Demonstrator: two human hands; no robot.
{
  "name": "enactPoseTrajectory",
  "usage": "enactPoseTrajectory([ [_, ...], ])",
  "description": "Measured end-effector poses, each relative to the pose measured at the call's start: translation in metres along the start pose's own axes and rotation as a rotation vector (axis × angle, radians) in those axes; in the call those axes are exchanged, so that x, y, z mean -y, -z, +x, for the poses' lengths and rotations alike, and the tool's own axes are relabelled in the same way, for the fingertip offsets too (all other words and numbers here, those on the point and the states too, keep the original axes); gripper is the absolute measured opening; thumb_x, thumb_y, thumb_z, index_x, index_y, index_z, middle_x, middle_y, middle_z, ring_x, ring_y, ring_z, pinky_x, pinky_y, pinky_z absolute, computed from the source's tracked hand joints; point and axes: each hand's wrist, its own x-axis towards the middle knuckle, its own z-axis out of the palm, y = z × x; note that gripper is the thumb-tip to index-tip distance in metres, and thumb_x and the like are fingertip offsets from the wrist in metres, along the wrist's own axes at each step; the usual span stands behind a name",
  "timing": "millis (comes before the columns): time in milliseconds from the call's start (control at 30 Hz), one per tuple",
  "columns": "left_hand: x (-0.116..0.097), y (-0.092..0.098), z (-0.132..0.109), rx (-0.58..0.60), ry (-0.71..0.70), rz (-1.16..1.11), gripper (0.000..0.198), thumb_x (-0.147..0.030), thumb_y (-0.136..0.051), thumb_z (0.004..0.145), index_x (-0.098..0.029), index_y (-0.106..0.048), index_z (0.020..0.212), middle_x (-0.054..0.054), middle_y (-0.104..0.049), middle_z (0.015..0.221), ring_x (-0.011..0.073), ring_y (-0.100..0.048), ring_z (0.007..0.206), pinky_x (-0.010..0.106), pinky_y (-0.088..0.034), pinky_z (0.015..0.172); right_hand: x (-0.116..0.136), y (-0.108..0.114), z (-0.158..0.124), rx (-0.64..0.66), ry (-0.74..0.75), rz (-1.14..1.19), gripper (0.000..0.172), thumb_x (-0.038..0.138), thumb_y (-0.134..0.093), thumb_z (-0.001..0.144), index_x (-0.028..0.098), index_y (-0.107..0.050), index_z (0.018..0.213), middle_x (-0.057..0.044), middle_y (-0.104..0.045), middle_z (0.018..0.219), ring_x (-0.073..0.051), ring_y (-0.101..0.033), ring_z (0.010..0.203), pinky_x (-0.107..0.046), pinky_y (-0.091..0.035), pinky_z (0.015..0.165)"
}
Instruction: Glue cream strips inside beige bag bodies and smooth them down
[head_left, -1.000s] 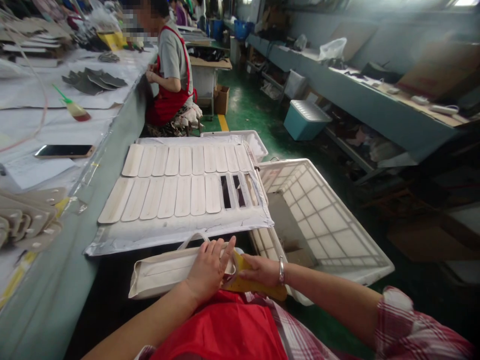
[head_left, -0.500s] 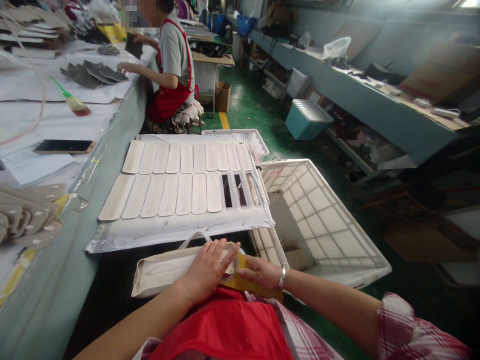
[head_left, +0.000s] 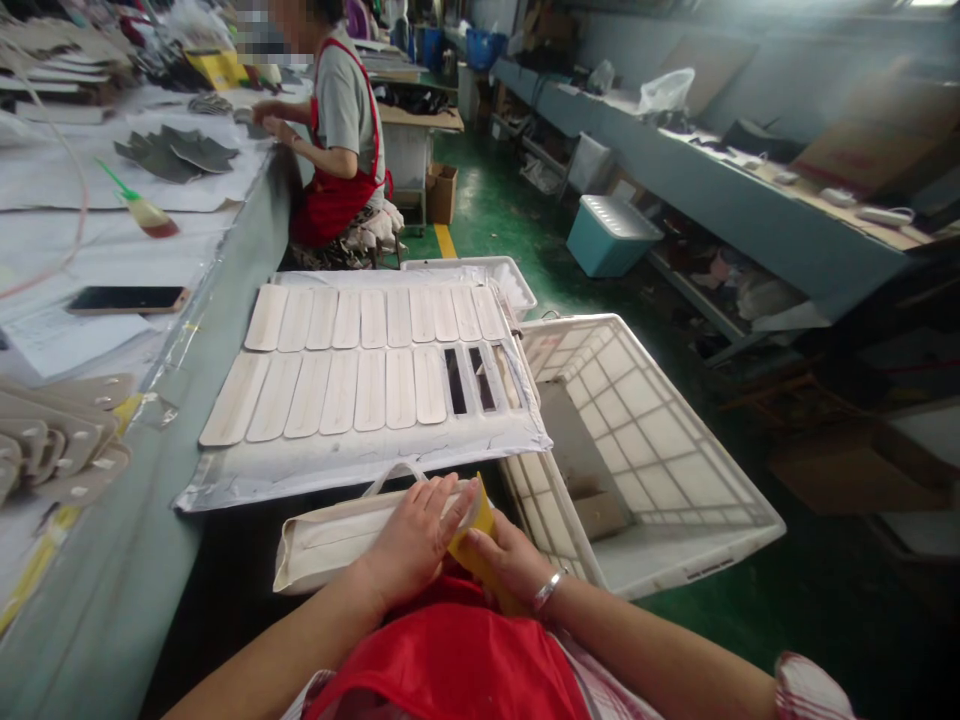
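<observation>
A long cream fabric bag (head_left: 330,540) with a thin loop handle lies low in front of me, its right end close to my red apron. My left hand (head_left: 416,528) lies over the right part of the bag, fingers bent round it. At that end, my right hand (head_left: 517,562) grips a flat yellow piece (head_left: 469,558) between thumb and fingers, tilted against the bag's end. The exact tool is partly hidden by both hands. Beyond the bag, a white-covered board (head_left: 360,462) carries two rows of cream oblong pieces (head_left: 343,392).
Right of the board stands a white plastic crate (head_left: 675,560). On the left, a workbench (head_left: 202,370) holds a phone (head_left: 129,299), a glue bottle (head_left: 150,215) and stacked beige pieces (head_left: 64,440). A co-worker in a red apron (head_left: 337,200) sits farther along it.
The yellow piece has turned steeper at the bag's end, and my right wrist has dropped and come nearer. The bag has shifted slightly right. The co-worker's hands have come together.
</observation>
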Motion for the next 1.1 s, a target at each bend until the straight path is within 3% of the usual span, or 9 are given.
enactPoseTrajectory([
  [133, -0.009, -0.002, 0.006, -0.005, 0.043, 0.010, 0.092, -0.018, -0.058, 0.064, -0.013, -0.010, 0.142, 0.017, -0.035, 0.139, 0.0297, -0.034, 0.124, 0.043, -0.021, 0.104, -0.004, -0.014, -0.003, -0.050, -0.061, 0.063, 0.052, 0.061, -0.048, 0.072, 0.017, -0.034, 0.098, 0.005, -0.053, 0.057, -0.013, -0.048, 0.035, -0.025, -0.039, 0.032],
  [267, -0.010, 0.003, -0.005, -0.001, 0.123, 0.042, 0.092, -0.033, -0.066, 0.063, -0.007, -0.022, 0.139, 0.018, -0.039, 0.136, 0.0293, -0.037, 0.123, 0.044, -0.024, 0.105, -0.014, -0.003, -0.018, -0.165, -0.018, -0.065, 0.041, 0.056, -0.053, 0.068, 0.020, -0.036, 0.080, 0.003, -0.053, 0.058, -0.013, -0.052, 0.043, -0.024, -0.041, 0.037],
  [433, 0.022, 0.024, -0.077, -0.188, 0.214, 0.061, 0.082, -0.051, -0.062, 0.071, -0.013, -0.030, 0.136, 0.016, -0.044, 0.134, 0.0296, -0.040, 0.123, 0.050, -0.021, 0.106, -0.030, 0.039, -0.044, -0.261, -0.016, -0.232, 0.040, 0.054, -0.058, 0.060, 0.021, -0.035, 0.070, 0.004, -0.051, 0.054, -0.014, -0.051, 0.044, -0.023, -0.036, 0.036],
  [600, 0.060, 0.020, -0.149, -0.528, 0.704, -0.396, 0.068, -0.053, -0.052, 0.078, -0.022, -0.033, 0.135, 0.009, -0.042, 0.137, 0.0278, -0.041, 0.124, 0.047, -0.032, 0.103, -0.022, 0.048, -0.051, -0.309, 0.138, -0.450, 0.032, 0.054, -0.041, 0.079, 0.022, -0.039, 0.083, 0.001, -0.058, 0.063, -0.017, -0.054, 0.049, -0.027, -0.038, 0.041],
  [700, 0.066, 0.005, -0.158, -0.726, 0.871, -0.956, 0.060, -0.053, -0.045, 0.082, -0.019, -0.041, 0.130, 0.008, -0.050, 0.130, 0.0253, -0.045, 0.121, 0.041, -0.036, 0.102, 0.004, 0.033, -0.034, -0.287, 0.326, -0.753, 0.031, 0.049, -0.034, 0.086, 0.021, -0.046, 0.088, -0.001, -0.059, 0.063, -0.018, -0.057, 0.056, -0.029, -0.039, 0.050],
  [767, 0.065, -0.001, -0.153, -0.844, 0.873, -1.331, 0.060, -0.055, -0.040, 0.084, -0.013, -0.047, 0.127, 0.011, -0.056, 0.124, 0.0250, -0.048, 0.118, 0.040, -0.038, 0.100, 0.031, 0.019, -0.017, -0.241, 0.428, -1.004, 0.032, 0.046, -0.033, 0.088, 0.020, -0.049, 0.098, -0.004, -0.062, 0.067, -0.020, -0.059, 0.061, -0.029, -0.038, 0.054],
  [833, 0.064, -0.004, -0.144, -0.860, 0.867, -1.586, 0.060, -0.056, -0.041, 0.083, -0.012, -0.053, 0.121, 0.012, -0.058, 0.121, 0.0262, -0.052, 0.114, 0.041, -0.039, 0.099, 0.064, 0.001, 0.004, -0.171, 0.495, -1.240, 0.031, 0.042, -0.035, 0.088, 0.020, -0.051, 0.103, -0.006, -0.064, 0.073, -0.022, -0.061, 0.066, -0.029, -0.036, 0.055],
  [967, 0.063, -0.003, -0.130, -0.903, 0.829, -1.698, 0.054, -0.055, -0.043, 0.083, -0.013, -0.059, 0.114, 0.011, -0.058, 0.122, 0.0261, -0.050, 0.115, 0.039, -0.035, 0.101, 0.123, -0.044, 0.046, 0.000, 0.610, -1.521, 0.023, 0.033, -0.039, 0.089, 0.019, -0.057, 0.088, -0.005, -0.065, 0.077, -0.019, -0.061, 0.070, -0.028, -0.035, 0.060],
  [1100, 0.068, -0.006, -0.124, -0.907, 0.870, -1.776, 0.062, -0.063, -0.034, 0.083, -0.013, -0.061, 0.108, 0.010, -0.062, 0.115, 0.0252, -0.056, 0.105, 0.038, -0.040, 0.093, 0.146, -0.099, 0.087, 0.031, 0.700, -1.669, 0.033, 0.029, -0.036, 0.091, 0.016, -0.061, 0.074, -0.009, -0.065, 0.076, -0.020, -0.060, 0.076, -0.033, -0.033, 0.073],
])
